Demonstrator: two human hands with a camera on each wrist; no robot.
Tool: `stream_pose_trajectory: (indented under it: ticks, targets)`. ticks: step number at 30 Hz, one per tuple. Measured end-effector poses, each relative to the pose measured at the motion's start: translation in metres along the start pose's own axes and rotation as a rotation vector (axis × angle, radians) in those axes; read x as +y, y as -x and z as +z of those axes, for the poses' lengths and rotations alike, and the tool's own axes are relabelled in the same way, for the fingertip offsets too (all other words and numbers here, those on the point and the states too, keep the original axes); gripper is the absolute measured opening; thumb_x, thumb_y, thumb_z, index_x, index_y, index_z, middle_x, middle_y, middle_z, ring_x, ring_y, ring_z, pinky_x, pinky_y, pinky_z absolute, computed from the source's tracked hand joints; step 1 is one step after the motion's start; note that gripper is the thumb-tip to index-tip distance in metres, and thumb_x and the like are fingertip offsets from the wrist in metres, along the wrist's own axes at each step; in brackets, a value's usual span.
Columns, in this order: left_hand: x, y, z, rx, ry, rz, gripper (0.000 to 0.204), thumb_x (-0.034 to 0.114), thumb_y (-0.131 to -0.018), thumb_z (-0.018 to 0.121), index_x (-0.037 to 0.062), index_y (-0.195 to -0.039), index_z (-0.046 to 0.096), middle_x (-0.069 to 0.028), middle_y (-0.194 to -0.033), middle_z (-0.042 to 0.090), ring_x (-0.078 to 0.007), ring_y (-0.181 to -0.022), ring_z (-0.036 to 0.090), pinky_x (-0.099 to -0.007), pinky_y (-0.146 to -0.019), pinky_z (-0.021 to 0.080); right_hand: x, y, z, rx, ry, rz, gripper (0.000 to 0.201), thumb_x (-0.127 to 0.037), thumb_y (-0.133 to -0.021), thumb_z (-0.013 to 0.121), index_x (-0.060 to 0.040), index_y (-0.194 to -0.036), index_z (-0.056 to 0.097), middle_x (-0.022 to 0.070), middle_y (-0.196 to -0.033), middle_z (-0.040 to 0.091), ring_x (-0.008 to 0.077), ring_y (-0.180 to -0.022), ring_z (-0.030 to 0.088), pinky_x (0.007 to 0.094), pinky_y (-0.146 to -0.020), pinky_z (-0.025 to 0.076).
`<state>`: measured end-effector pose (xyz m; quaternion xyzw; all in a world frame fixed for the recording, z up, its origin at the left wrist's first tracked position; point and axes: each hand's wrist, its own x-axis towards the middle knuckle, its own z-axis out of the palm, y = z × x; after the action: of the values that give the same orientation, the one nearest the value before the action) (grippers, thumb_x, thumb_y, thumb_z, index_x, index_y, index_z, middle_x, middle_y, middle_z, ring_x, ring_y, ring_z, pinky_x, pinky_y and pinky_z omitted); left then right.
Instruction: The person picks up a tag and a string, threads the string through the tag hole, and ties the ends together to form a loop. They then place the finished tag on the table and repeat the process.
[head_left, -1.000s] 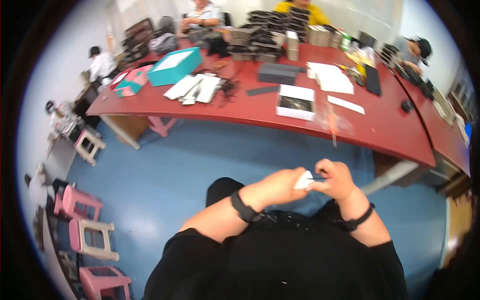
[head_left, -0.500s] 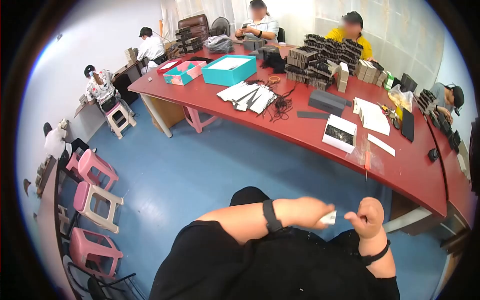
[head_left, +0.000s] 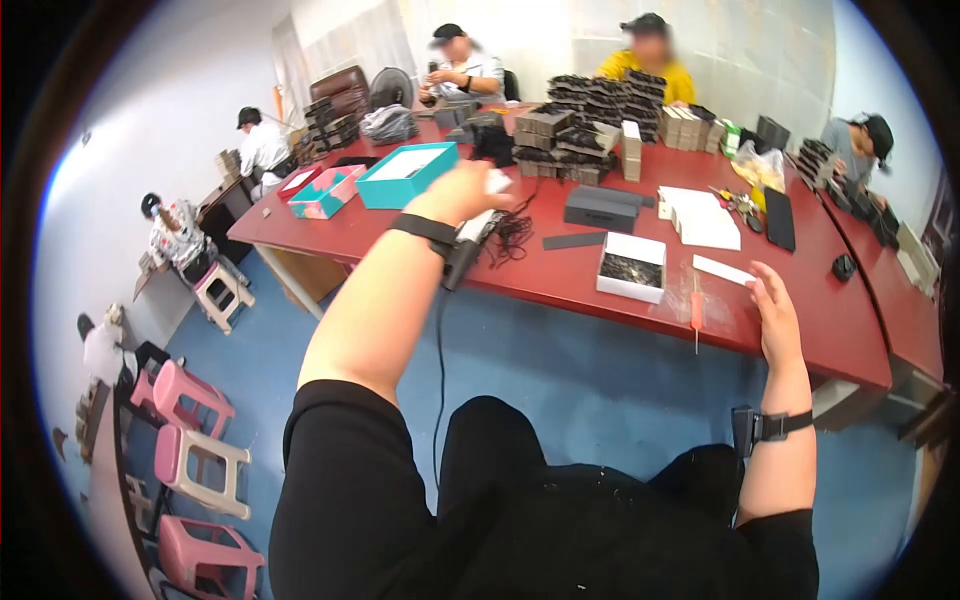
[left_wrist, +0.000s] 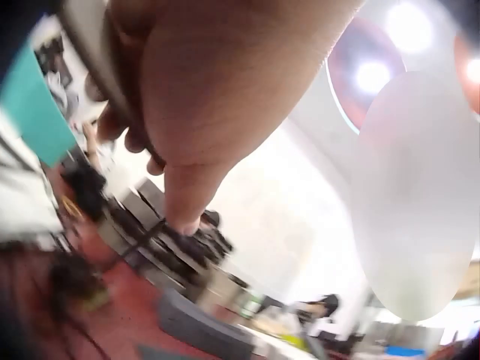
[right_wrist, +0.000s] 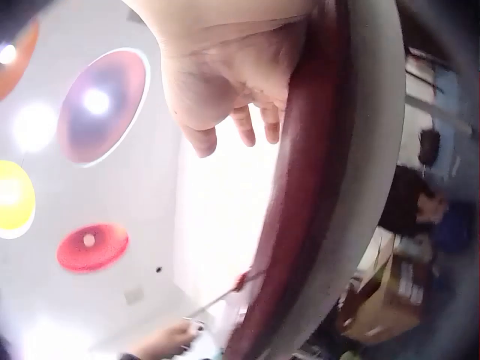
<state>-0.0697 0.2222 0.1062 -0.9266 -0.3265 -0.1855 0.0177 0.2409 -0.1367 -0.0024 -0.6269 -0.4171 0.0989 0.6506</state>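
My left hand (head_left: 462,193) reaches over the table beside a turquoise box, holding a small white card (head_left: 499,182) that sticks out past the fingers. Under that hand and wrist lie white paper strips (head_left: 476,226), partly hidden. A tangle of black cords (head_left: 512,238) is just to their right. In the left wrist view the thumb of the left hand (left_wrist: 217,105) points down, with a thin dark line by its tip. My right hand (head_left: 778,312) is raised at the table's front edge, fingers loosely extended and holding nothing. Left of it lies an orange-handled tool (head_left: 697,311), its thin shaft overhanging the edge.
On the red table (head_left: 560,275) stand a white box of dark pieces (head_left: 632,268), a dark grey box (head_left: 602,209), white sheets (head_left: 700,218) and stacked packs (head_left: 560,140). A turquoise box (head_left: 375,188) is at left. Several people sit around; stools (head_left: 205,465) line the left.
My left hand has swung forward and left from near my lap to the strips, carrying the white card. My right hand has separated from it, moved up to the table edge and opened.
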Motion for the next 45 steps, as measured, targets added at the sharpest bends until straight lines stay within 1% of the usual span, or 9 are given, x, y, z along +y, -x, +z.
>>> stream_pose_trajectory:
  ticks: [2,5,10,16,28,33,36,40,45]
  targets:
    - [-0.018,0.006,0.013,0.094,-0.372,-0.162,0.068,0.046,-0.065,0.076,0.0065,-0.114,0.052,-0.0156,-0.115,0.049,-0.0350,-0.101,0.053,-0.0431,-0.087,0.045,-0.009,0.001,0.006,-0.060,0.008,-0.009,0.039,-0.030,-0.094,0.050,-0.0064,-0.125,0.049,0.0048,-0.122,0.051,0.0135,-0.104,0.051,0.0273,-0.091,0.036]
    - [-0.017,0.008,0.042,0.096,0.064,0.103,0.047,0.037,-0.071,0.074,0.0035,-0.101,0.060,-0.0179,-0.100,0.057,-0.0334,-0.096,0.056,-0.0395,-0.086,0.045,-0.001,-0.002,0.000,-0.026,-0.074,0.043,0.037,-0.029,-0.093,0.051,-0.0060,-0.121,0.051,0.0045,-0.120,0.052,0.0136,-0.106,0.049,0.0269,-0.090,0.036]
    - [0.024,0.004,0.078,0.035,0.321,0.052,0.029,0.027,-0.073,0.071,0.0013,-0.085,0.067,-0.0183,-0.089,0.064,-0.0332,-0.084,0.062,-0.0398,-0.075,0.048,0.001,-0.004,0.000,-0.042,-0.123,0.048,0.030,-0.025,-0.092,0.053,-0.0060,-0.116,0.054,0.0021,-0.113,0.054,0.0104,-0.100,0.051,0.0235,-0.086,0.037]
    - [0.053,-0.009,0.077,-0.330,0.149,0.094,0.028,0.026,-0.068,0.074,0.0023,-0.081,0.067,-0.0194,-0.080,0.065,-0.0330,-0.077,0.063,-0.0417,-0.071,0.048,0.010,-0.007,-0.003,-0.046,-0.024,0.086,0.033,-0.019,-0.088,0.059,0.0010,-0.115,0.055,0.0089,-0.111,0.058,0.0151,-0.106,0.051,0.0264,-0.092,0.039]
    - [0.038,0.031,0.125,0.312,1.243,-0.244,0.021,0.005,-0.085,0.059,0.0021,-0.104,0.051,-0.0037,-0.084,0.061,-0.0106,-0.071,0.057,-0.0220,-0.062,0.044,-0.025,-0.057,0.022,-0.345,1.273,0.169,0.034,-0.026,-0.083,0.060,-0.0040,-0.109,0.061,0.0172,-0.125,0.052,0.0308,-0.111,0.052,0.0370,-0.095,0.042]
    - [0.066,0.053,0.101,0.478,1.642,-0.210,0.015,0.001,-0.089,0.051,0.0032,-0.104,0.051,-0.0040,-0.087,0.058,-0.0109,-0.072,0.060,-0.0203,-0.063,0.049,-0.009,-0.030,-0.003,-0.272,0.928,0.180,0.025,-0.019,-0.080,0.063,-0.0044,-0.101,0.064,0.0123,-0.096,0.065,0.0275,-0.092,0.062,0.0357,-0.083,0.047]
    - [0.139,0.094,0.084,0.190,1.609,0.056,0.016,-0.002,-0.088,0.053,0.0034,-0.103,0.056,-0.0047,-0.089,0.058,-0.0119,-0.072,0.060,-0.0233,-0.066,0.051,0.013,-0.012,-0.022,0.119,-0.112,0.140,0.015,-0.008,-0.086,0.056,-0.0002,-0.098,0.059,0.0049,-0.084,0.062,0.0122,-0.072,0.060,0.0248,-0.065,0.047]
    - [0.225,0.132,0.104,-0.194,1.591,0.195,0.027,-0.004,-0.082,0.061,0.0032,-0.108,0.060,-0.0022,-0.092,0.058,-0.0099,-0.084,0.057,-0.0244,-0.074,0.051,0.001,0.003,-0.026,0.144,-0.301,0.181,0.016,-0.011,-0.088,0.056,-0.0022,-0.101,0.056,0.0044,-0.085,0.061,0.0129,-0.074,0.060,0.0239,-0.065,0.048]
    - [0.245,0.124,0.126,-0.083,1.162,0.327,0.026,-0.001,-0.082,0.062,0.0016,-0.108,0.061,-0.0019,-0.089,0.058,-0.0089,-0.079,0.057,-0.0231,-0.070,0.049,-0.002,0.000,-0.024,0.102,-0.298,0.149,0.015,-0.012,-0.089,0.056,-0.0031,-0.100,0.056,0.0041,-0.086,0.061,0.0122,-0.074,0.061,0.0235,-0.066,0.048]
